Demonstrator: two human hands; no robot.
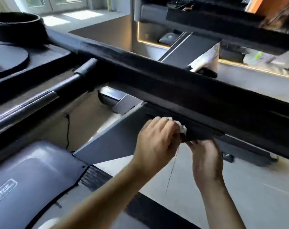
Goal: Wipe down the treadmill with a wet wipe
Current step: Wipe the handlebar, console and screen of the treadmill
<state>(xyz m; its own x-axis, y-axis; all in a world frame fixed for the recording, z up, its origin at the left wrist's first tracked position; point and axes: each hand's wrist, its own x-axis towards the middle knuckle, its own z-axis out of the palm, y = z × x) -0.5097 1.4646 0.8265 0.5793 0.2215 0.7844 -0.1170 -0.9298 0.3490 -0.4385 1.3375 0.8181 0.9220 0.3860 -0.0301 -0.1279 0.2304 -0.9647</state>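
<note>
Grey floor, treadmill rail overhead

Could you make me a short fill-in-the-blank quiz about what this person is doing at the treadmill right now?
1. The crumpled white wipe is held in the person's ____ hand.
2. The wipe is pressed against a ____-coloured rail of the treadmill.
3. The right hand is ____ the left hand in the picture, by the rail's lower edge.
4. The rounded motor cover at lower left is ____ in colour.

Missing words: left; black; right of; grey
</note>
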